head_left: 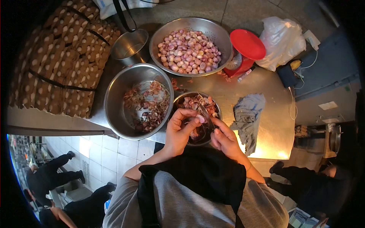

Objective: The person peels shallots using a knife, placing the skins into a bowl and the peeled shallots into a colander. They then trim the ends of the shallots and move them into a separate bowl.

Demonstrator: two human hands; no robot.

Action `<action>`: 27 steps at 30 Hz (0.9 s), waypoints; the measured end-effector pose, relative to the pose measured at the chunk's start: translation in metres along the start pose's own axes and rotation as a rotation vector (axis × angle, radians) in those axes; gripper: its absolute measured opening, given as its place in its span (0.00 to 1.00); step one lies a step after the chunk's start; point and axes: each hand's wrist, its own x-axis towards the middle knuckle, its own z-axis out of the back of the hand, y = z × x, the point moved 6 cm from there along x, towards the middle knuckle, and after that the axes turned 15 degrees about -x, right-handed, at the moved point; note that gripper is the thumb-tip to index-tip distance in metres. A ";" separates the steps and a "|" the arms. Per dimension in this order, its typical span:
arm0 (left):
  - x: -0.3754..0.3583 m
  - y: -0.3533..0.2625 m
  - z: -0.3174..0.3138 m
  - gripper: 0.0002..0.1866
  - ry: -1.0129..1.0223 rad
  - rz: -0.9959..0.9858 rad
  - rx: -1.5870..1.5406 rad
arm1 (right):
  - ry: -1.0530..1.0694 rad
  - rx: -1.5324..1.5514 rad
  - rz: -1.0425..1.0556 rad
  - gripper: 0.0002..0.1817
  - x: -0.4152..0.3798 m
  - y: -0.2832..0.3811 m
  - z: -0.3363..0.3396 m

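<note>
A shallot [200, 118] is held over the small bowl [220, 110], close to the near edge of the steel table [275, 114]. It is pinched between the thumb and fingers of the left hand [176, 133], and its pale pink surface is exposed. The knife [205, 112] is gripped in the closed fingers of the right hand [227, 142], its blade beside the shallot. Reddish skins [190, 102] are gathered in the small bowl below.

Toward the far edge, a wide colander [223, 40] is heaped with peeled shallots [188, 53], so a large share appears to be finished. To the left, a deep bowl [117, 95] is set by the near edge, just beside the small bowl. Loose skins and a small cluster of dark pieces [146, 121] are seen inside it; these seem to be shallots with their skins on, so only a modest part appears to be left. Their number cannot be told.

A metal pot [131, 48] is placed between the colander and a stack of egg trays [61, 64] at the left. Beside the colander's right side, a red scale [243, 62] is topped by a red pan [248, 44], with a marker [245, 75] lying near it. A crumpled cloth [249, 117] is laid toward the near right corner, and a plastic bag [281, 41] is placed by the far right corner.
</note>
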 end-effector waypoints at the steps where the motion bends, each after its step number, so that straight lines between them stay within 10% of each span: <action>1: -0.001 0.000 0.001 0.10 -0.011 0.002 -0.006 | 0.006 0.034 -0.009 0.22 -0.001 -0.002 -0.001; 24: -0.002 0.014 -0.001 0.15 0.041 0.368 -0.474 | -0.038 -0.200 0.076 0.22 0.001 0.009 0.002; 27: -0.001 0.017 0.001 0.16 0.007 0.371 -0.450 | -0.100 -0.654 0.310 0.23 0.003 0.029 -0.001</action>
